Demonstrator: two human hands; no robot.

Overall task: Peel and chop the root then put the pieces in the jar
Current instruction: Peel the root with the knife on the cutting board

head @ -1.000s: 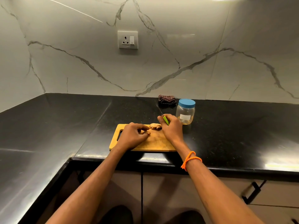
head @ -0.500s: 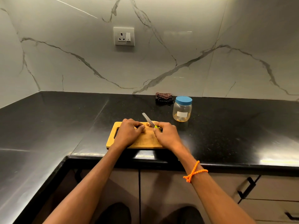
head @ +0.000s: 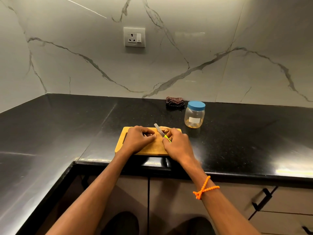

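A wooden cutting board (head: 152,149) lies at the front edge of the black counter. My left hand (head: 138,139) rests on the board with fingers curled, pinching a small piece of root that is mostly hidden. My right hand (head: 177,144) grips a knife (head: 160,130) with a green handle, its blade pointing up and to the left. A pale knobbly root (head: 164,128) lies at the board's far edge, just behind the blade. To the right of the board stands a clear jar (head: 194,117) with a blue lid on it.
A folded dark cloth (head: 175,101) lies against the marble wall behind the jar. The black counter (head: 245,138) runs in an L to the left. A wall socket (head: 134,37) is above. Cabinet fronts with black handles (head: 261,198) are below.
My right hand has pulled back toward me and turned the knife, so the blade now slants over the board beside my left hand. My left hand has stayed on the board.
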